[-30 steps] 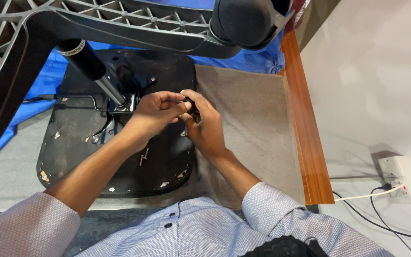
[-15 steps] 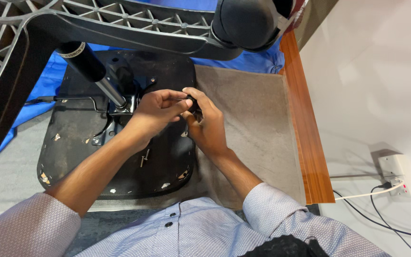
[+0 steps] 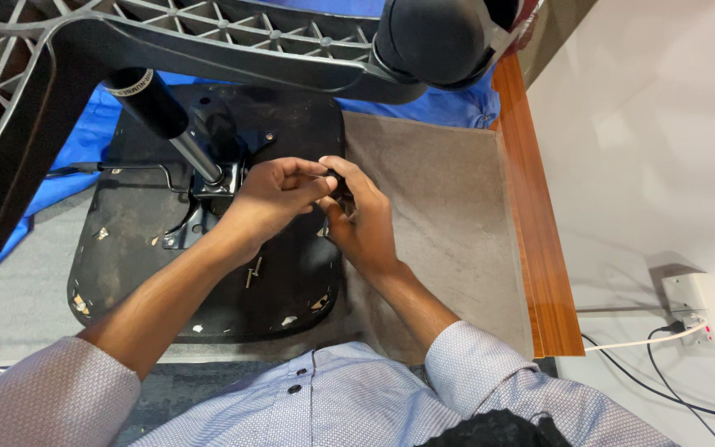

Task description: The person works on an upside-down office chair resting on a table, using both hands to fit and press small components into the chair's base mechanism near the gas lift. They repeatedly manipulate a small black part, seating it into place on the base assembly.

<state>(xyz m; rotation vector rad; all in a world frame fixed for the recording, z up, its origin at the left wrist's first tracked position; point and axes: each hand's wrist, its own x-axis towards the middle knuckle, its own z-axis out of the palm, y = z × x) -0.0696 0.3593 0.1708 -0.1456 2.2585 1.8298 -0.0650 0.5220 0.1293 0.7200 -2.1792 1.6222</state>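
Observation:
An upturned black office-chair seat (image 3: 142,265) lies on a table, its metal mechanism plate (image 3: 200,207) and gas-lift column (image 3: 167,120) sticking up. My left hand (image 3: 271,199) and my right hand (image 3: 362,219) meet at the seat's right edge, fingers pinched together around a small dark part (image 3: 337,184) that is mostly hidden between them. Two loose bolts (image 3: 253,271) lie on the seat just below my left wrist.
The chair's black star base (image 3: 208,41) and a caster (image 3: 440,37) loom across the top. Grey felt (image 3: 440,215) covers the table, with a wooden edge strip (image 3: 539,240) at right and blue cloth (image 3: 84,141) behind. A wall socket (image 3: 697,310) with cables is at right.
Both hands stay together at the same spot on the seat's edge; the fingers have shifted only slightly around the small part.

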